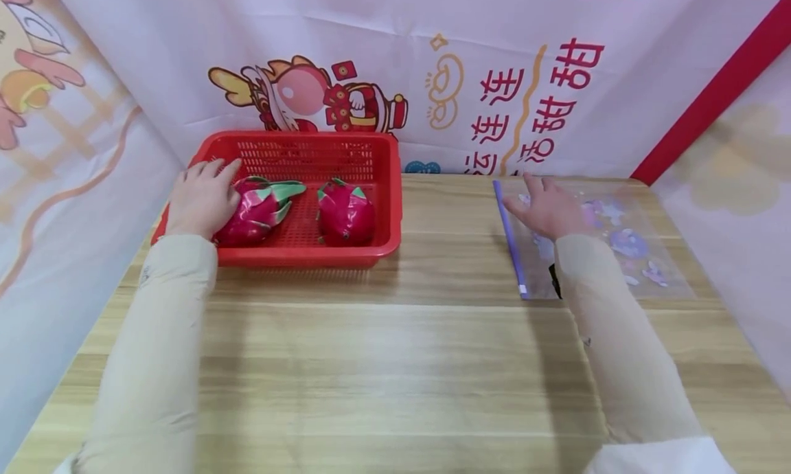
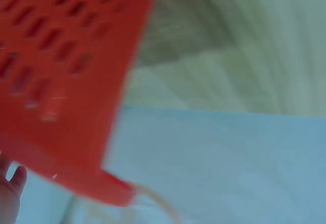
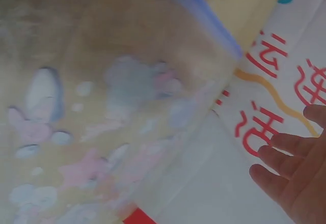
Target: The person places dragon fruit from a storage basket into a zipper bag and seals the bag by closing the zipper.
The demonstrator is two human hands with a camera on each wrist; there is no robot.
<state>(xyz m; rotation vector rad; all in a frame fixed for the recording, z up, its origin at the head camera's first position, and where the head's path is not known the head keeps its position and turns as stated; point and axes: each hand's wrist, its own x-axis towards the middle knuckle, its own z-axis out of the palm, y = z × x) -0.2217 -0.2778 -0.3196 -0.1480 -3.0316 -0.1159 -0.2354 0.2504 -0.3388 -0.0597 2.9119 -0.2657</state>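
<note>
In the head view, a red plastic basket point(image 1: 309, 255) holds two dragon fruits. My left hand point(image 1: 202, 196) is over the basket's left side, fingers spread, right beside the left dragon fruit point(image 1: 252, 216) and partly covering it. Whether it touches the fruit I cannot tell. The right dragon fruit point(image 1: 347, 213) lies apart from it. The left wrist view shows the basket's perforated wall point(image 2: 66, 81) from outside, with a few fingertips point(image 2: 18, 179) near its rim. Over a clear zip bag point(image 1: 643, 254) with a purple slider edge hovers my right hand point(image 1: 550, 206), fingers extended, holding nothing.
The basket and bag lie on a wood-grain table point(image 1: 371, 364). Behind them hangs a white printed cloth point(image 1: 371, 20) with red characters and cartoons. More cloth panels stand at the left and right sides of the table.
</note>
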